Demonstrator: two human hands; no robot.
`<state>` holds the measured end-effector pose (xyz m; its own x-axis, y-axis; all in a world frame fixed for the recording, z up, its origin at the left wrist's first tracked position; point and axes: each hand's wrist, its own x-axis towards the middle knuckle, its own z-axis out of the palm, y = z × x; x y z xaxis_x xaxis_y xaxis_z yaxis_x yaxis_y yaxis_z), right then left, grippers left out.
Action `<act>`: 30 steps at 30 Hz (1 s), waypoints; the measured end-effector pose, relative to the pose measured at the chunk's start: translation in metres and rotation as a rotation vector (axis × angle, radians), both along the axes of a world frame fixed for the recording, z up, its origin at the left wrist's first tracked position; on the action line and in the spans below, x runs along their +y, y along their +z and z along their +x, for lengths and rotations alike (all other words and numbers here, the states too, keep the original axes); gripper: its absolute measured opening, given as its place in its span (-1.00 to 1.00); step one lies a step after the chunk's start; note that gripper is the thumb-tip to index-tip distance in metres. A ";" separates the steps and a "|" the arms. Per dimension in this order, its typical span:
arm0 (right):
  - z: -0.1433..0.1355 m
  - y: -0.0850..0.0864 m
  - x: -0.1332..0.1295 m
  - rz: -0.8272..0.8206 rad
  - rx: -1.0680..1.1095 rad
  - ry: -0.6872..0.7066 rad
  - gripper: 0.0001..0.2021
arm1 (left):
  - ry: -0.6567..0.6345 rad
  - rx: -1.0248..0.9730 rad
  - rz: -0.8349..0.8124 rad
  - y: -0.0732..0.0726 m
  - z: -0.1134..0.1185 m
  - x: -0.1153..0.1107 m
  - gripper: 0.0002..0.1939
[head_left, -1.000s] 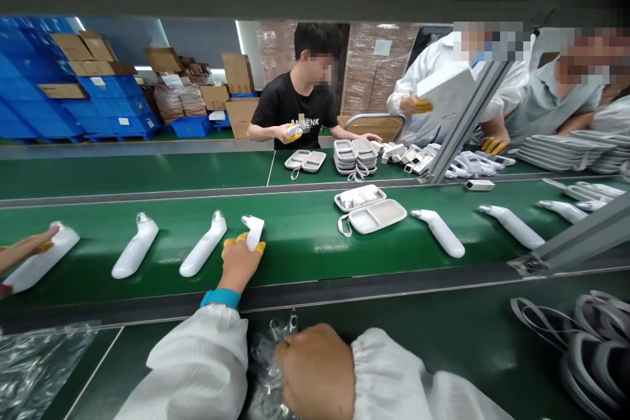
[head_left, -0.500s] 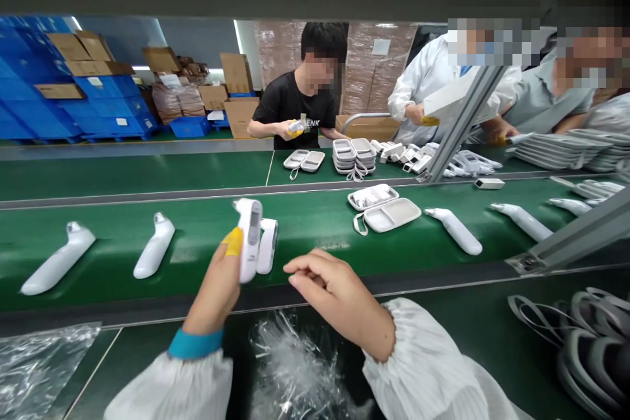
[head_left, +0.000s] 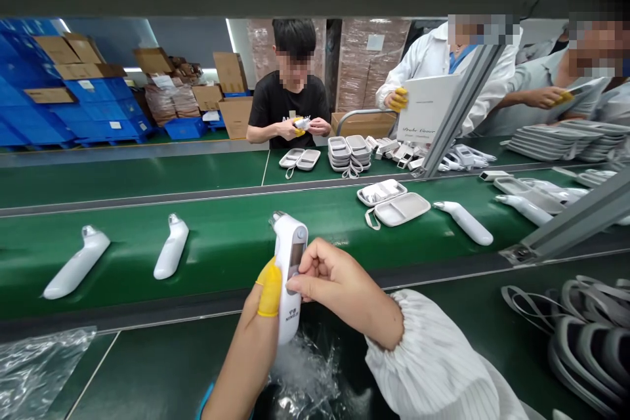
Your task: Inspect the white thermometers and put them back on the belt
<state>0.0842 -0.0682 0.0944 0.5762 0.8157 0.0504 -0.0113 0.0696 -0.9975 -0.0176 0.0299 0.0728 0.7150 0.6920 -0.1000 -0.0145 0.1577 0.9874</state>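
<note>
My left hand (head_left: 266, 302), with yellow covers on thumb and finger, grips a white thermometer (head_left: 294, 275) upright, its screen and buttons facing me. My right hand (head_left: 329, 272) is at the thermometer's right edge, thumb and fingers pinched near the screen and button; whether anything is between them is hidden. Farther left on the green belt (head_left: 226, 243) lie a white thermometer (head_left: 171, 246) and another one (head_left: 77, 261). Right of my hands are an open grey case (head_left: 394, 202) with white contents and a further thermometer (head_left: 463, 223).
Crumpled clear plastic (head_left: 305, 374) lies below my hands, with a plastic sheet (head_left: 39, 367) at left. Grey cases (head_left: 585, 348) are piled at right. A metal post (head_left: 581, 210) slants across the belt. People work across the line.
My left hand has moved right and closer with the thermometer. My right hand's fingers have come to the thermometer. The second thermometer beside it no longer shows. The view has shifted slightly.
</note>
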 end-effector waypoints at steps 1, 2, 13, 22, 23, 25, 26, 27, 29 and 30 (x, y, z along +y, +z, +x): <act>0.001 0.000 0.000 -0.008 0.001 0.007 -0.77 | 0.002 0.002 0.000 0.000 0.000 -0.001 -0.46; 0.001 0.000 0.000 -0.010 0.011 0.017 -0.78 | 0.000 0.006 -0.002 0.000 0.000 -0.002 -0.46; -0.001 -0.003 0.004 -0.018 -0.051 -0.032 -0.66 | 0.030 0.009 0.019 0.002 -0.001 -0.003 -0.46; 0.001 0.002 0.000 -0.029 -0.332 -0.016 -0.94 | 0.087 0.041 0.097 0.006 -0.001 0.002 -0.52; -0.003 0.003 0.000 -0.048 -0.454 -0.047 -0.94 | 0.093 0.049 0.132 0.006 -0.001 0.002 -0.52; -0.009 0.004 0.001 -0.085 -0.646 -0.108 -0.92 | 0.083 0.067 0.197 0.007 -0.002 0.001 -0.50; -0.011 0.004 0.002 -0.114 -0.720 -0.141 -0.90 | 0.069 0.074 0.227 0.008 -0.002 0.000 -0.50; -0.012 0.004 0.003 -0.157 -0.788 -0.176 -0.89 | 0.050 0.081 0.255 0.008 -0.003 0.001 -0.49; -0.008 0.003 0.005 -0.280 -0.902 -0.257 -0.88 | 0.022 0.108 0.298 0.007 -0.003 0.007 -0.48; -0.005 0.003 0.005 -0.357 -0.942 -0.296 -0.88 | 0.023 0.124 0.319 0.005 -0.001 0.014 -0.48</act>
